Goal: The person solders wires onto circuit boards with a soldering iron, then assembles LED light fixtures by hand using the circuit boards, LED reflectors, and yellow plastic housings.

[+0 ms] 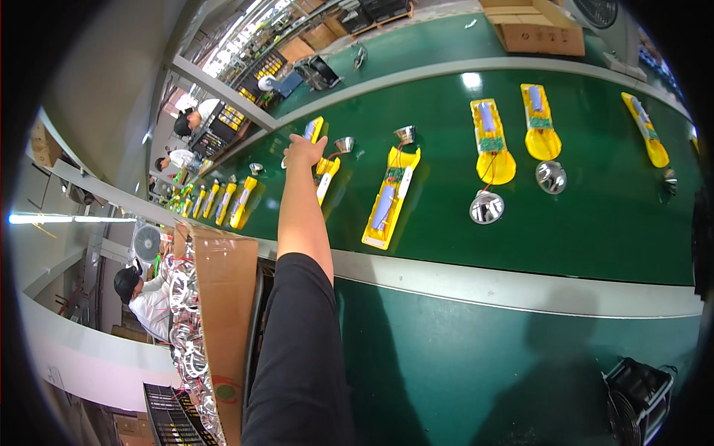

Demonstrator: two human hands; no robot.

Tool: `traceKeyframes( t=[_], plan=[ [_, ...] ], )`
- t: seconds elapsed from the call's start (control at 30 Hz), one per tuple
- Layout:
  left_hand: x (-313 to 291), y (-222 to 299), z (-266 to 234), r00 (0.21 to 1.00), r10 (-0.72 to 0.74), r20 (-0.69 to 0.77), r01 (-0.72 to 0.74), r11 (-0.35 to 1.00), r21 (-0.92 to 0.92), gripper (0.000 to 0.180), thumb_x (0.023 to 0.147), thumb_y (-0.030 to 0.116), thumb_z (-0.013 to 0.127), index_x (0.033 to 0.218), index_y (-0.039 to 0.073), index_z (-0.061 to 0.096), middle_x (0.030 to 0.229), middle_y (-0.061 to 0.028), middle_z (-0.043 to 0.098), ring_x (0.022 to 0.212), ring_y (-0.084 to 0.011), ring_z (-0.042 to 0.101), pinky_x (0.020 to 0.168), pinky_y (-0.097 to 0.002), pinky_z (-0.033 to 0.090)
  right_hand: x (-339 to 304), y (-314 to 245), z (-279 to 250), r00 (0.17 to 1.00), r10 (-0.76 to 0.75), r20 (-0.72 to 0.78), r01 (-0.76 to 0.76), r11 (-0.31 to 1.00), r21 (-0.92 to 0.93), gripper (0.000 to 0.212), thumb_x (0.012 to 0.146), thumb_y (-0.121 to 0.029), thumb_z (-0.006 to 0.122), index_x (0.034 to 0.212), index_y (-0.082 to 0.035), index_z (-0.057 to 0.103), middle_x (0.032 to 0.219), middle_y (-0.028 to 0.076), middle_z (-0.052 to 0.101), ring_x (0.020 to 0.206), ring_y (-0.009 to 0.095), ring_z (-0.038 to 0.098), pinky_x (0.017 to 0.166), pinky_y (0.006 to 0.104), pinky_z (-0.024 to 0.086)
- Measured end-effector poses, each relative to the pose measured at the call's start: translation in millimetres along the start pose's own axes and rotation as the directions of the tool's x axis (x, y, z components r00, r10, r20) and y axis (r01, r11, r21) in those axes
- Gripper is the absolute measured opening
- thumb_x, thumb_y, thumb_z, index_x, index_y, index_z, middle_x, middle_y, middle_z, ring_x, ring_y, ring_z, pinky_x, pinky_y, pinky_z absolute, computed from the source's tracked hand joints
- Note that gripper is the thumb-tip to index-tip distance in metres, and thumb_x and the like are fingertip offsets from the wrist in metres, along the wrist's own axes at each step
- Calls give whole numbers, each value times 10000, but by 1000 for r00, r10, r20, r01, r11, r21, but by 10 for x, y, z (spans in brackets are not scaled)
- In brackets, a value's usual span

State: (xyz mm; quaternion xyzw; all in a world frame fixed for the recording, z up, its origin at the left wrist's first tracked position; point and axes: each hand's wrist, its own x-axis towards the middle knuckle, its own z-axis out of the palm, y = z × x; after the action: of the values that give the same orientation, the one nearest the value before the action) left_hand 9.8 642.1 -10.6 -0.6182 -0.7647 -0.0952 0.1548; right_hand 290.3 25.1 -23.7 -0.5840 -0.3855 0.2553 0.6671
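My left hand (301, 152) reaches out over the green conveyor belt. Its fingers close about the lower part of a yellow flashlight housing (316, 126), whose far end with a blue battery sticks out past them. A second yellow housing (327, 177) lies partly behind my forearm, with a silver reflector (344, 144) wired beside it. To the right rests an open yellow housing (388, 201) holding a blue battery and a green circuit board; its reflector (404, 134) sits at its far end. My right hand is out of view.
More yellow housings (491, 145) with loose reflectors (486, 207) lie along the belt to the right, and several (242, 202) lie to the left. A cardboard box (223, 297) full of reflectors stands left of my arm. Co-workers (145, 297) sit farther left.
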Motion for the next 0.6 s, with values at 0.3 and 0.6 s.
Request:
traceKeyframes(
  t=[0.3, 0.6],
  plan=[
    [-102, 9, -284, 999, 13, 33, -12, 999, -43, 458, 662, 160, 585, 1034, -18, 387, 987, -231, 532, 931, -319, 532, 802, -373, 427, -2, -83, -30, 982, 37, -183, -51, 996, -72, 370, 720, -277, 557, 667, 87, 514, 542, 137, 524, 458, 198, 513, 464, 298, 434],
    [-1337, 404, -1225, 818, 571, 71, -544, 808, -229, 573, 554, 127, 710, 1055, 110, 433, 1037, -113, 432, 1001, -319, 453, 842, -571, 341, -222, -109, -182, 969, 37, -245, -29, 999, 36, 206, 761, -182, 503, 776, -22, 374, 773, 46, 376, 463, 61, 379, 392, 181, 314]
  ],
)
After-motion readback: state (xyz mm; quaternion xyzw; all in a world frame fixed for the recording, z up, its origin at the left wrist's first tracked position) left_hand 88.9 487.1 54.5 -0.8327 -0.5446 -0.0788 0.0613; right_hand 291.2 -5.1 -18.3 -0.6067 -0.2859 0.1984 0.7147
